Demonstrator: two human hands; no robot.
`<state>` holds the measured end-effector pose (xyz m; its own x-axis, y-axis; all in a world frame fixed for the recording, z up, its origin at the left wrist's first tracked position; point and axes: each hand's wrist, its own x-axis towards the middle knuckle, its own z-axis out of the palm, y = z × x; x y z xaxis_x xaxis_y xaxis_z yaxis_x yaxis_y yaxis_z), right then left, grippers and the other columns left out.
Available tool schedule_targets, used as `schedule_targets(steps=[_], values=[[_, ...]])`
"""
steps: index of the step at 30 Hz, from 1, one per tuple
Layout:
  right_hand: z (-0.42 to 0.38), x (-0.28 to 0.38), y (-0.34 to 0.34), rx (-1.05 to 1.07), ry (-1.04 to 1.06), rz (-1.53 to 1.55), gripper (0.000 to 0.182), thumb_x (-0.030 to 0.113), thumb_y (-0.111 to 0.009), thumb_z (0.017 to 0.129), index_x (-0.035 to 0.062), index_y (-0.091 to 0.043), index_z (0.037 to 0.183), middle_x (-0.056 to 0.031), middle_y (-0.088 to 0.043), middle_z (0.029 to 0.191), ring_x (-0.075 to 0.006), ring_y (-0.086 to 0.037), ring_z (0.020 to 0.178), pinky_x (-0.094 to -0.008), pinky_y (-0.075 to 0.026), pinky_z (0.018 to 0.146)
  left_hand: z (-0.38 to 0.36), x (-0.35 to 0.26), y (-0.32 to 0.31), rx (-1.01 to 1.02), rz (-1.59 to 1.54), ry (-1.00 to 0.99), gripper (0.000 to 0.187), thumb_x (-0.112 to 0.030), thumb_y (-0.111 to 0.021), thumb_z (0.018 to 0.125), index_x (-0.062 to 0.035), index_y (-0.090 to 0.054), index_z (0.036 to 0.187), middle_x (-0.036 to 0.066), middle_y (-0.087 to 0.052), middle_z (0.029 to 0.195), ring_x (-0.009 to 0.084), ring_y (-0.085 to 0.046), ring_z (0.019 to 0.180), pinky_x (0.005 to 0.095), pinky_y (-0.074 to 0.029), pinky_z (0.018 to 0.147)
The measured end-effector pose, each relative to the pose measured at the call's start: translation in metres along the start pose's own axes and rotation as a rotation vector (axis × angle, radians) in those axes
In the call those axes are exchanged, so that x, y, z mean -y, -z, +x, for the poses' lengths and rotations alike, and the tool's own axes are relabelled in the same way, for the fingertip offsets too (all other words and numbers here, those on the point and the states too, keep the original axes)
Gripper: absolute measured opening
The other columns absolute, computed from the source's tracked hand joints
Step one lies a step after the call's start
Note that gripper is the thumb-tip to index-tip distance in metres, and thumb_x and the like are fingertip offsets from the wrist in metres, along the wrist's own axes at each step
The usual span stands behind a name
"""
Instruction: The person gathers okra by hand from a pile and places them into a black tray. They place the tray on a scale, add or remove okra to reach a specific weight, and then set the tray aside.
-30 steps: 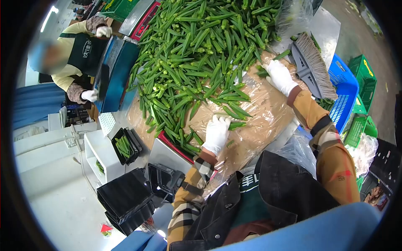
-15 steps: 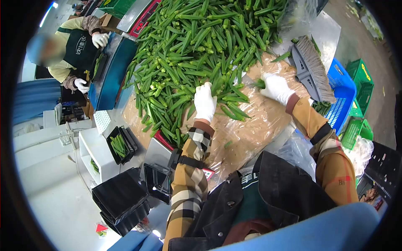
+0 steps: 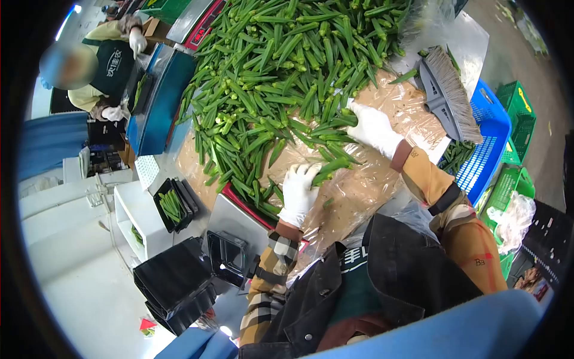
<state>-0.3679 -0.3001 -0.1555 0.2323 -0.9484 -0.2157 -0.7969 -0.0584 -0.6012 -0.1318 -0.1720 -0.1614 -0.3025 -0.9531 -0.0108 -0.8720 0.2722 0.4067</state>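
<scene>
A large heap of green okra (image 3: 287, 66) covers the far part of the plastic-covered table. My left hand (image 3: 299, 192), in a white glove, is closed around a few okra pods (image 3: 330, 170) at the heap's near edge; their ends stick out to the right. At the right edge of the heap, my right hand (image 3: 375, 128), also gloved in white, has its fingers closed over okra pods (image 3: 342, 121). Its fingertips are partly hidden among the pods.
A grey brush (image 3: 445, 90) lies on the right, beside a blue basket (image 3: 481, 143). At left are a scale (image 3: 233, 212), black trays (image 3: 173, 278) and a tray of okra (image 3: 171, 206). A co-worker (image 3: 110, 66) stands across at another scale.
My left hand has moved toward me and now grips okra pods. My right hand has moved left from the bare plastic to the heap's edge. The co-worker's hands have shifted.
</scene>
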Motion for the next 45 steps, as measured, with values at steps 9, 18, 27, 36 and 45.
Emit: schedule_targets(steps=[9, 18, 27, 36, 45], values=[[0.028, -0.001, -0.045, -0.035, 0.257, -0.239, 0.032, 0.007, -0.065, 0.073, 0.0054, -0.061, 0.104, -0.0176, -0.068, 0.092, -0.0335, -0.066, 0.093, -0.0433, -0.053, 0.080, 0.035, -0.008, -0.037, 0.134, 0.312, -0.151, 0.041, -0.012, -0.069, 0.070, -0.0104, -0.062, 0.111, 0.009, -0.061, 0.110, 0.0308, -0.055, 0.107, 0.0420, -0.046, 0.088], [-0.001, 0.003, -0.036, -0.095, 0.272, -0.115, 0.038, 0.014, -0.069, 0.072, 0.0079, -0.060, 0.108, -0.0161, -0.067, 0.091, -0.0349, -0.065, 0.089, -0.0445, -0.051, 0.081, -0.022, -0.029, -0.009, -0.218, -0.910, 0.561, 0.023, -0.011, -0.074, 0.084, -0.0034, -0.066, 0.103, 0.006, -0.069, 0.087, 0.0163, -0.065, 0.076, 0.0300, -0.053, 0.067], [0.005, 0.001, -0.026, 0.072, 0.027, 0.056, 0.041, 0.007, -0.063, 0.075, 0.0002, -0.060, 0.115, -0.0220, -0.069, 0.098, -0.0311, -0.069, 0.090, -0.0387, -0.054, 0.079, -0.052, -0.027, -0.009, -0.342, -1.638, 0.826, 0.021, -0.007, -0.067, 0.088, 0.0006, -0.061, 0.107, 0.009, -0.067, 0.091, 0.0199, -0.066, 0.078, 0.0346, -0.056, 0.071], [-0.034, 0.012, -0.030, 0.097, 0.009, -0.043, 0.043, 0.024, -0.069, 0.074, 0.0138, -0.065, 0.116, -0.0220, -0.070, 0.098, -0.0299, -0.069, 0.090, -0.0414, -0.054, 0.079, -0.047, -0.046, -0.011, -0.351, -1.662, 0.804, 0.022, -0.009, -0.069, 0.088, -0.0010, -0.065, 0.107, 0.007, -0.069, 0.095, 0.0184, -0.066, 0.083, 0.0326, -0.054, 0.074], [-0.061, 0.014, -0.070, -0.073, 0.123, -0.123, 0.025, 0.008, -0.065, 0.077, 0.0087, -0.059, 0.101, -0.0158, -0.069, 0.095, -0.0368, -0.068, 0.087, -0.0452, -0.053, 0.076, -0.080, -0.054, 0.005, -0.397, -1.594, 0.859, 0.023, -0.006, -0.069, 0.086, -0.0013, -0.064, 0.109, 0.006, -0.069, 0.096, 0.0179, -0.067, 0.084, 0.0321, -0.054, 0.075]])
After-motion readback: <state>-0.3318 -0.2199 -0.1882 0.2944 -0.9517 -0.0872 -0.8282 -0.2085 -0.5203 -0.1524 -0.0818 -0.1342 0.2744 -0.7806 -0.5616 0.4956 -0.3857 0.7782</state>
